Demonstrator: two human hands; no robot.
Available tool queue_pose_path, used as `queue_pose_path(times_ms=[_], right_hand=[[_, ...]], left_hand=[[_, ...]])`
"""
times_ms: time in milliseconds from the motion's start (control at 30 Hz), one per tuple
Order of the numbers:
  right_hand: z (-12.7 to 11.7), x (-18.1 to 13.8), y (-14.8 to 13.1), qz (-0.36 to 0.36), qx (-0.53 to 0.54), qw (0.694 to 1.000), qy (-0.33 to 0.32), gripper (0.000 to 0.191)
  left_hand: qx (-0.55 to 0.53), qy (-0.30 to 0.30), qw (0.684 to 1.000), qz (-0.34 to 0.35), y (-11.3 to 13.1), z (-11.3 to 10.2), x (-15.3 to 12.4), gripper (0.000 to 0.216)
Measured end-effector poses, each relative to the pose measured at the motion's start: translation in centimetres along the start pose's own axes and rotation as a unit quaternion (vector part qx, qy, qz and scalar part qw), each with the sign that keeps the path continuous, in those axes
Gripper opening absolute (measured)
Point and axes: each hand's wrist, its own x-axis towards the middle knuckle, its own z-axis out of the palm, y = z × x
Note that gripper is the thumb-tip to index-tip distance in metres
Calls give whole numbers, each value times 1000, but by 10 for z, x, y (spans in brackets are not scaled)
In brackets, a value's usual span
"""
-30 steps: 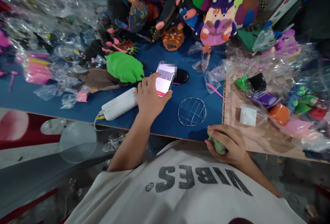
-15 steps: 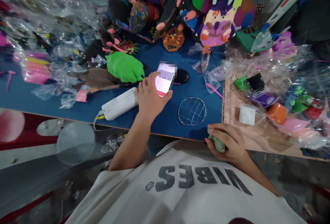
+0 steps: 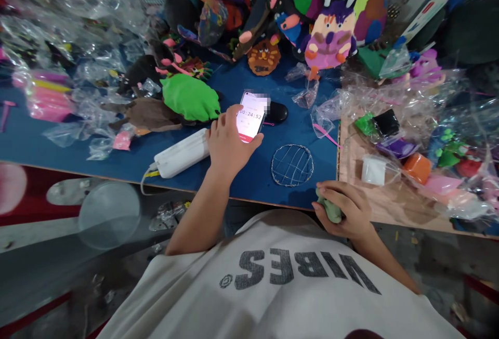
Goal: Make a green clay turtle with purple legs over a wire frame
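A lit phone (image 3: 250, 120) shows a timer on its screen. My left hand (image 3: 231, 139) grips it near its lower part, fingers along its left edge and thumb at the lower right. Close to the table's front edge, my right hand (image 3: 346, 206) is wrapped around a lump of grey-green modelling clay (image 3: 330, 210), part of it hidden by the fingers. Between the two hands a round wire mesh frame (image 3: 292, 166) lies flat on the blue tabletop (image 3: 268, 193). A white power strip (image 3: 182, 153) touches or nearly touches my left hand's outer side.
Coloured clay packets, such as an orange one (image 3: 417, 167) and a white one (image 3: 373, 170), lie on the wooden board (image 3: 351, 193) at right. Clay animals (image 3: 330, 37) line the back. A green leaf-like clay piece (image 3: 190, 98) and plastic wrap (image 3: 89, 68) lie at left.
The view has shifted slightly. Both hands keep their holds on the phone and the clay; the screen's timer digits show more clearly.
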Motion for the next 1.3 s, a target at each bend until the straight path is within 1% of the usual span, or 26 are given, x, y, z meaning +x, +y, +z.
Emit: queue_pose_path(times_ms=[233, 500, 667, 867, 967, 1100, 1300], right_hand=[[2, -2, 2, 5, 4, 1000, 0, 52], [1, 0, 0, 7, -6, 1000, 2, 47], [2, -1, 1, 18, -9, 1000, -3, 51], [3, -2, 2, 12, 7, 1000, -1, 52], [3, -2, 1, 14, 6, 1000, -2, 52], [2, 0, -1, 10, -2, 1000, 3, 49], [2, 1, 0, 8, -7, 1000, 4, 47]], left_hand=[[1, 6, 1000, -1, -2, 0, 0, 86], [-5, 8, 1000, 10, -3, -1, 0, 94], [-21, 1, 1000, 15, -3, 0, 2, 97], [-24, -1, 1000, 3, -1, -1, 7, 101], [-8, -10, 1000, 4, 1, -4, 9, 101], [10, -6, 1000, 6, 3, -5, 15, 101], [-13, -18, 1000, 18, 6, -3, 23, 98]])
